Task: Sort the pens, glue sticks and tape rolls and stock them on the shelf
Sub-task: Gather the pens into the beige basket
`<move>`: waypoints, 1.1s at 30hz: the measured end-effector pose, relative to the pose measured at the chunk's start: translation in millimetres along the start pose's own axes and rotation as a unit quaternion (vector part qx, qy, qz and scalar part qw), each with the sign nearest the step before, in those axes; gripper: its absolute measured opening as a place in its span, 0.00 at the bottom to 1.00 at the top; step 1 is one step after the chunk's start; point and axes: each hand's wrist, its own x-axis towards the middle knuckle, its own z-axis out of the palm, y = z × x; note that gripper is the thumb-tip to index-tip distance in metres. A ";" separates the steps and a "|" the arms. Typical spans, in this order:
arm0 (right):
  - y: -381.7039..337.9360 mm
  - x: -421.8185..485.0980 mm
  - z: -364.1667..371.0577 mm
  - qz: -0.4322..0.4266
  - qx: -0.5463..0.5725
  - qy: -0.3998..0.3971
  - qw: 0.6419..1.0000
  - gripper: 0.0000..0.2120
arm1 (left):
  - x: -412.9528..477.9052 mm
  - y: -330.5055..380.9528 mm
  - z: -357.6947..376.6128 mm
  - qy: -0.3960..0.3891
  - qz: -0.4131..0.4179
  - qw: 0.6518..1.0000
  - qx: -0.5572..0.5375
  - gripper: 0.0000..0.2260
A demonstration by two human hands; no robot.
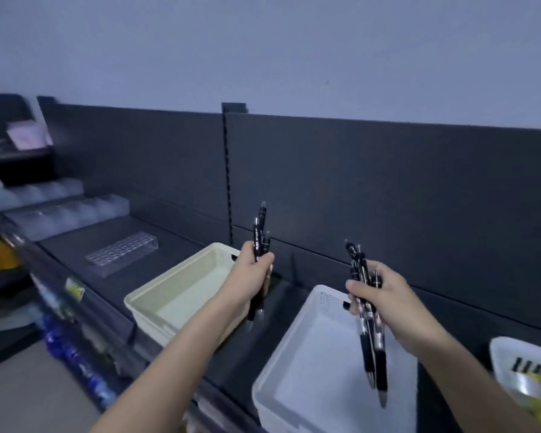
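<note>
My left hand [253, 273] grips a bunch of black pens [260, 229], held upright above the right end of a cream bin [169, 295]. My right hand [384, 292] grips a second bunch of black pens [370, 351], tips pointing down over a white bin [294, 364]. Both bins stand on the dark shelf [85, 242] and look empty. No glue sticks or tape rolls can be made out clearly.
A clear acrylic holder with rows of holes [122, 253] lies on the shelf to the left. Clear divider bins [66, 210] sit further left. A white basket [525, 367] with yellow and black items is at the far right. The dark back panel [388, 182] rises behind.
</note>
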 end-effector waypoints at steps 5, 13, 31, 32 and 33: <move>-21.5 91.1 131.9 0.044 0.115 0.017 0.992 0.07 | 75.6 -28.7 -118.8 -0.005 -0.048 0.995 0.085 0.05; 38.4 172.5 254.8 0.178 0.081 0.085 0.977 0.09 | 143.8 -94.5 -151.4 -0.126 -0.116 0.951 0.256 0.02; 35.2 140.7 238.4 0.094 -0.319 0.023 0.943 0.08 | 154.5 -100.2 -137.4 -0.198 0.044 0.838 0.506 0.13; 29.6 130.8 227.7 0.067 -0.334 0.039 0.939 0.07 | 150.9 -95.3 -134.8 -0.198 0.067 0.846 0.490 0.14; 26.5 120.3 214.9 0.047 -0.344 0.061 0.936 0.06 | 146.8 -91.2 -130.0 -0.202 0.086 0.855 0.470 0.15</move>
